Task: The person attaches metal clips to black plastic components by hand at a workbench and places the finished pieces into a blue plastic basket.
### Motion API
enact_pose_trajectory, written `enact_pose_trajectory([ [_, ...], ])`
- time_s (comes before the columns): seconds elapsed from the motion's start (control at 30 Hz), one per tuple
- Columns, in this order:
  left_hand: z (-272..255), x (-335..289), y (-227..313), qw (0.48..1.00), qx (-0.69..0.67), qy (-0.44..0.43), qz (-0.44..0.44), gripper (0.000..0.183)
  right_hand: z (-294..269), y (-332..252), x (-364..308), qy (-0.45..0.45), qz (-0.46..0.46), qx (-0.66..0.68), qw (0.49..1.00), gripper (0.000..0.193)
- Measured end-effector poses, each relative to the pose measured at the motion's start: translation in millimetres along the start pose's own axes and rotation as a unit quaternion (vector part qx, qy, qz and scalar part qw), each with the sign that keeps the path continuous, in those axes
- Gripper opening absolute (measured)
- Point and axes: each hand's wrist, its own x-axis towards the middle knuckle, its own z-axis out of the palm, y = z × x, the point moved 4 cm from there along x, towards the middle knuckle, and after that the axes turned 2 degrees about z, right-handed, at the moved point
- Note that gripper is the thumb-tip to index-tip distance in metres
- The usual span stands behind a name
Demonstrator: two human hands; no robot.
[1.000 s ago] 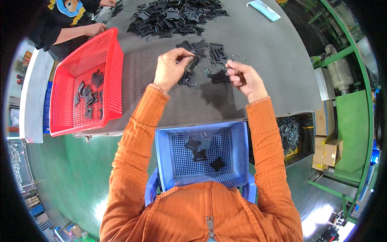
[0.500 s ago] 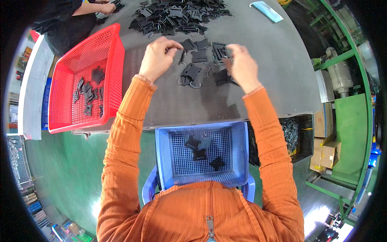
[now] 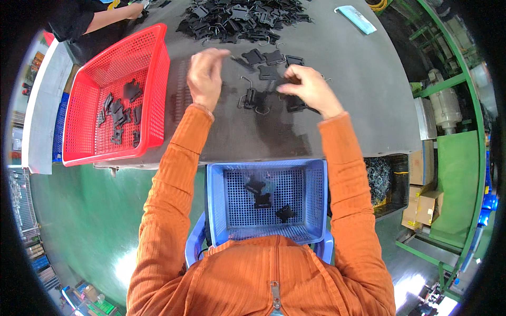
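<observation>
Both my hands are over the grey table (image 3: 221, 134), among a small group of flat black plastic pieces with thin metal wire hooks. My left hand (image 3: 204, 79) is blurred; its fingers pinch toward the right at the edge of a tilted black plastic piece (image 3: 243, 64). My right hand (image 3: 311, 89) has thumb and fingers closed together on a dark, smeared black plastic piece (image 3: 279, 86). Between the hands lies a flat black plate (image 3: 268, 72). Nearer me are a wire hook (image 3: 262, 111) and a small black part (image 3: 250, 97). Fingers partly hide the held pieces.
A large heap of black pieces (image 3: 237, 21) lies at the far side. The red basket (image 3: 156, 105) at left and blue basket (image 3: 215, 203) before me hold several black parts. A light blue packet (image 3: 356, 20) lies far right. Another person's arm (image 3: 113, 18) is far left.
My right hand has moved left and nearer the middle of the small group. My left hand has turned, its fingers now higher. Pieces between the hands have shifted.
</observation>
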Motion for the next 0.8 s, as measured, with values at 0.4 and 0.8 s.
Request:
enact_pose_trajectory([
  [0.4,19,-25,1,0.983,0.037,-0.165,-0.069,0.042,-1,1,-48,-0.035,0.063,-0.248,0.966,0.031],
  [0.8,30,-39,39,0.912,0.036,-0.395,-0.108,0.030,-13,19,-75,0.187,-0.002,-0.235,0.954,0.038],
])
